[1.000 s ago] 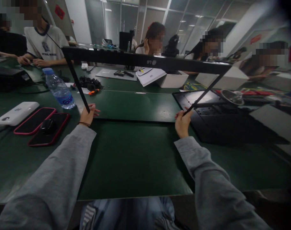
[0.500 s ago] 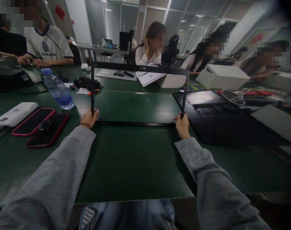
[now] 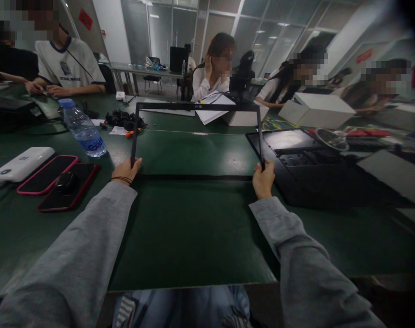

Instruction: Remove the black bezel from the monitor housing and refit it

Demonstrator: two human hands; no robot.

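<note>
A thin black laptop screen bezel (image 3: pixel 197 177), an open rectangular frame, is held over the table with its far edge raised. My left hand (image 3: pixel 126 171) is closed round its left side near the lower corner. On the opposite side my right hand (image 3: pixel 264 178) grips it in the same way, thumb toward the inside. Through the bezel's opening I see the green tabletop (image 3: pixel 194 237). Just right of my right hand lies an opened black laptop part (image 3: pixel 316 166) with exposed recesses.
To the left stand a water bottle (image 3: pixel 85 132), a white power bank (image 3: pixel 22 161) and two phones (image 3: pixel 78 184) with a small black object on one. White boxes (image 3: pixel 318 111) and tangled black cables (image 3: pixel 123 120) lie farther back. Several people sit around the table.
The bezel's far edge has tipped down and away from me, so the frame leans lower. Both hands keep their hold, the right having shifted slightly.
</note>
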